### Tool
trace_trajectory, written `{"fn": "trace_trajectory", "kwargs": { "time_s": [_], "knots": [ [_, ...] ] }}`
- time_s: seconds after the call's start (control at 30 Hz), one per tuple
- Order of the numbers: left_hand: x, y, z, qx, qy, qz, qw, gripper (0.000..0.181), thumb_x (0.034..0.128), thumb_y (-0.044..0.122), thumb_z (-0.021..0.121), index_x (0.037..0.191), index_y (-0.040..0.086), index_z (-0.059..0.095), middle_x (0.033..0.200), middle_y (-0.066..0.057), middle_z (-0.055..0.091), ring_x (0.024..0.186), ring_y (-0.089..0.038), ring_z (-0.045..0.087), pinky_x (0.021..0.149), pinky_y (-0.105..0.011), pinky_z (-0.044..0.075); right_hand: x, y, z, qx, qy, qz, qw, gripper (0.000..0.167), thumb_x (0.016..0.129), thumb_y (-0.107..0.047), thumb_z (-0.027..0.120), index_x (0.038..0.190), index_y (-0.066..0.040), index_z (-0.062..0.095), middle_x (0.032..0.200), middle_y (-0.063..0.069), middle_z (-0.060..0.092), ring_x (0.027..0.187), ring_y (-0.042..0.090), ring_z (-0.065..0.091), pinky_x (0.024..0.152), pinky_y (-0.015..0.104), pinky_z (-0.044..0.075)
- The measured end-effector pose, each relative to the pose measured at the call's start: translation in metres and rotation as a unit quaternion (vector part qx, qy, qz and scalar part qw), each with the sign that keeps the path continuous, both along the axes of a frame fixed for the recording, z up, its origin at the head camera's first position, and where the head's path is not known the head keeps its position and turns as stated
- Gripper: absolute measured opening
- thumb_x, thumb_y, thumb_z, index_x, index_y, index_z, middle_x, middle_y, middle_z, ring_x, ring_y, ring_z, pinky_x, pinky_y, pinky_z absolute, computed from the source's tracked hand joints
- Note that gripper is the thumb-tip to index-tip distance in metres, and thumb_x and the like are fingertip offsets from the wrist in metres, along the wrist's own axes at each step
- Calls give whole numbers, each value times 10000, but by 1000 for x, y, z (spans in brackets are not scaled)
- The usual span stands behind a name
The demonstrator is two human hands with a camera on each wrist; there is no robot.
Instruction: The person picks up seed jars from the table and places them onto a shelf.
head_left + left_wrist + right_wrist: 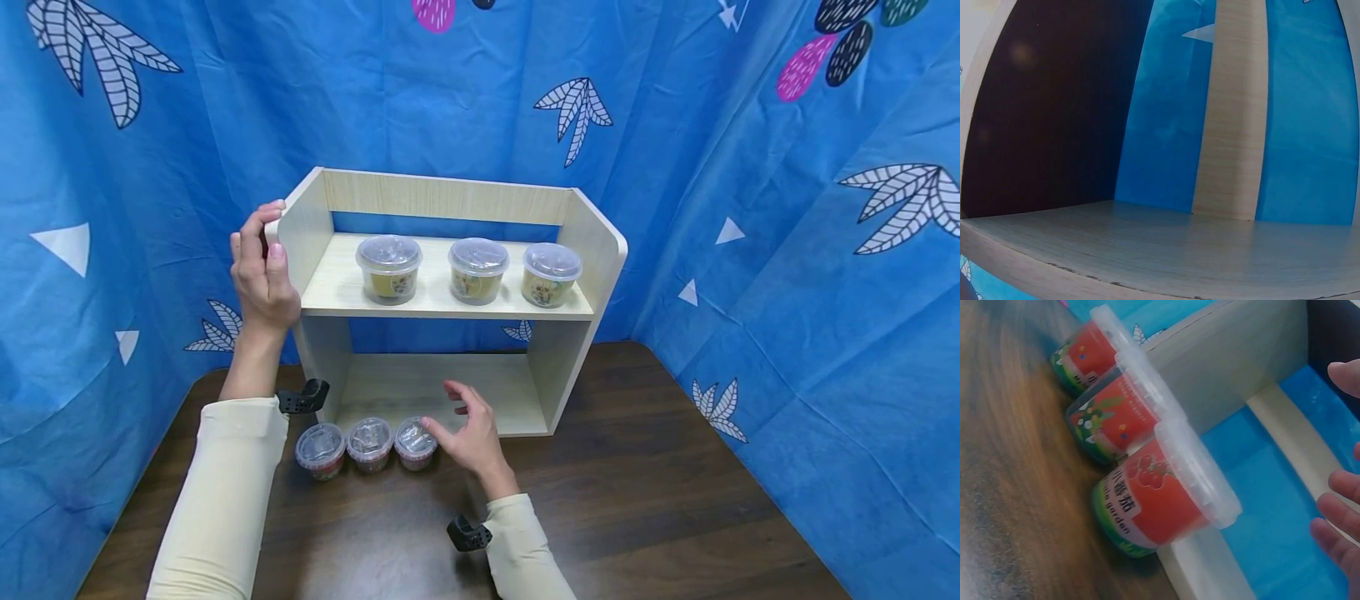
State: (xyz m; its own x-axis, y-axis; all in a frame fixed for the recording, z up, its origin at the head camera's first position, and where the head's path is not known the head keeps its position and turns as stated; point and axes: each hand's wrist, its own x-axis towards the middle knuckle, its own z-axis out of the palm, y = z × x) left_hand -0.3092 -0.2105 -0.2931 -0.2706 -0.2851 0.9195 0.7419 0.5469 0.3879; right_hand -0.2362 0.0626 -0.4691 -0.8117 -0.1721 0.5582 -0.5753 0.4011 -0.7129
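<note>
My left hand (266, 283) grips the front edge of the left side panel of a pale wooden two-tier shelf (450, 185). Beside the rightmost of three small lidded plastic cups, my right hand (474, 433) hovers with fingers spread and holds nothing. That right cup (416, 444), the middle cup (370, 444) and the left cup (321, 450) stand in a row before the shelf's front left. Red and green labels with tomato pictures show on the nearest cup (1154, 494) in the right wrist view. The left wrist view shows the shelf's boards (1232, 125), with no hand visible.
On the upper board stand three lidded cups with yellow labels: left (390, 268), middle (478, 271) and right (552, 275). The lower board (450, 383) lies behind my right hand. A dark wood table (660, 467) bears everything; blue patterned cloth (450, 92) hangs behind.
</note>
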Motion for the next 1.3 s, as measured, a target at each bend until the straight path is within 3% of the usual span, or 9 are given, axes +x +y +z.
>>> {"fn": "trace_trajectory", "kwargs": {
  "time_s": [0.27, 0.63, 0.83, 1.0, 1.13, 1.3],
  "knots": [
    [1, 1, 0, 21, 2, 38, 10000, 511, 874, 247, 349, 1263, -24, 540, 1342, -113, 587, 1151, -235, 490, 845, -178, 400, 0, -2, -10, 165, -249, 65, 9995, 618, 781, -279, 796, 1308, -40, 580, 1249, 100, 629, 1099, 246, 588, 854, 359, 519],
    [0, 1, -1, -7, 28, 33, 10000, 514, 876, 259, 347, 1264, -21, 536, 1346, -110, 585, 1154, -191, 482, 848, -189, 405, 0, -5, -25, 107, -427, 268, 9987, 623, 776, -281, 798, 1290, -3, 581, 1197, 157, 635, 1068, 394, 590, 819, 484, 530],
    [0, 1, 0, -8, 40, 33, 10000, 511, 876, 255, 347, 1259, -27, 535, 1345, -112, 587, 1151, -255, 488, 845, -186, 400, 1, -6, -31, 256, -523, 269, 9979, 645, 768, -284, 801, 1303, -3, 573, 1217, 186, 626, 1069, 364, 599, 828, 452, 534],
    [1, 2, 1, -14, 15, 41, 10000, 510, 875, 250, 349, 1261, -28, 533, 1347, -115, 584, 1161, -204, 483, 852, -185, 400, 2, -6, -35, 374, -738, 281, 9962, 677, 766, -289, 809, 1328, -8, 557, 1243, 204, 612, 1084, 340, 600, 852, 445, 529],
    [3, 3, 2, -5, 10, 27, 10000, 504, 873, 236, 349, 1258, -34, 529, 1345, -125, 584, 1170, -168, 477, 861, -176, 404, 3, -8, -37, 423, -922, 317, 9943, 705, 756, -290, 829, 1338, -6, 552, 1230, 181, 618, 1069, 307, 613, 860, 415, 529],
    [5, 5, 4, 18, 15, 15, 10000, 503, 873, 234, 346, 1253, -44, 526, 1339, -136, 585, 1162, -224, 485, 865, -171, 401, 5, -10, -42, 463, -921, 355, 9940, 750, 730, -294, 859, 1330, 33, 551, 1173, 137, 636, 1048, 274, 625, 858, 399, 532]
  ]
}}
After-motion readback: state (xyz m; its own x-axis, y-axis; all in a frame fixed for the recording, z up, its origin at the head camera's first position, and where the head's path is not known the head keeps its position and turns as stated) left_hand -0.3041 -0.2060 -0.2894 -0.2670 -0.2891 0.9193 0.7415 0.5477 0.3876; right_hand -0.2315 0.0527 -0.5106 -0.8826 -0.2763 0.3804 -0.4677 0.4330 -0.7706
